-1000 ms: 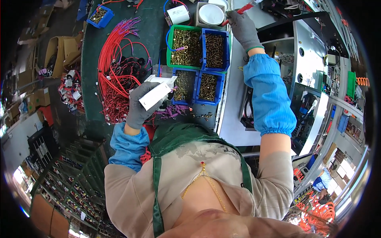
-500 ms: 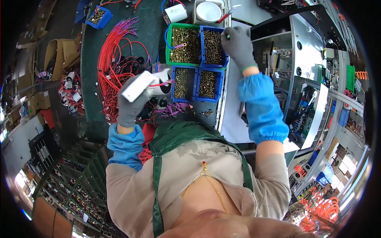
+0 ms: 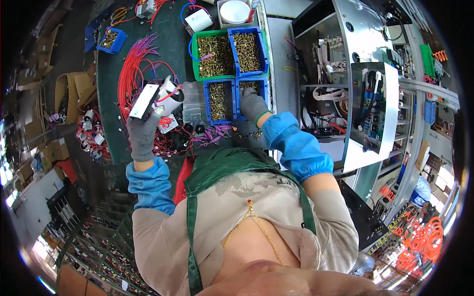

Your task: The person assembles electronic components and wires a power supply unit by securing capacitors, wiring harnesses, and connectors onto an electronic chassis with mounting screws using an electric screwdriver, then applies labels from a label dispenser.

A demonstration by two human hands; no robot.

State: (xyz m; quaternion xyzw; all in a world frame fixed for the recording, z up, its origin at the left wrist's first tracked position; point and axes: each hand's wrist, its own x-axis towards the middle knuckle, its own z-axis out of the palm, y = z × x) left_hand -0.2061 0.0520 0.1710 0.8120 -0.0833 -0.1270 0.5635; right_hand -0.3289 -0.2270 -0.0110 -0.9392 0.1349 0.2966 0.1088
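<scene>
My gloved left hand is closed around a white boxy electrical part with a dark side. A white cylinder and a red lead sit against that part, so I cannot tell whether they are joined to it. My gloved right hand reaches into the near right blue bin, its fingers bent down together at the brass-coloured screws. The fingertips are hidden, and so is anything between them. Left of that bin stands another blue bin of screws.
Beyond them are a green bin and a blue bin of screws. A white bowl stands behind. Red wires lie in a bundle at left, purple-ended leads near the front. An open metal cabinet stands at right.
My right hand has come nearer, from the far right blue bin to the near right one. The left hand keeps hold of the white part. The whole view has shifted slightly.
</scene>
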